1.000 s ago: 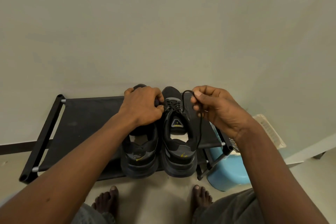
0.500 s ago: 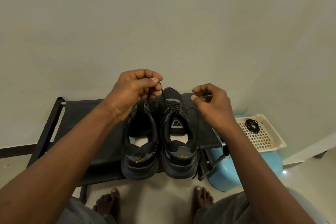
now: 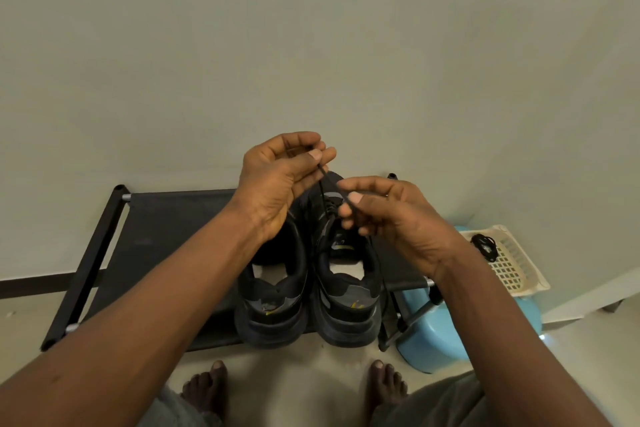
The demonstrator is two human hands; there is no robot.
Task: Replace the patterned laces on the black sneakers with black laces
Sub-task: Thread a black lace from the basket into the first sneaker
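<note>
1. thumb against forefinger, each hand pinches the black lace [image 3: 322,180]: left hand [image 3: 280,180] higher, right hand [image 3: 394,222] lower, nearer the right sneaker [image 3: 346,298].
2. from the fingers the lace runs down and away into that sneaker, which stands toe-away on the rack [image 3: 166,229].
3. the yellow tongue mark [image 3: 341,248], probably a logo, is unreadable.

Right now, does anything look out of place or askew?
The left sneaker and right sneaker overhang the rack's front edge at the heels. Nothing spilled or damaged shows.
</note>
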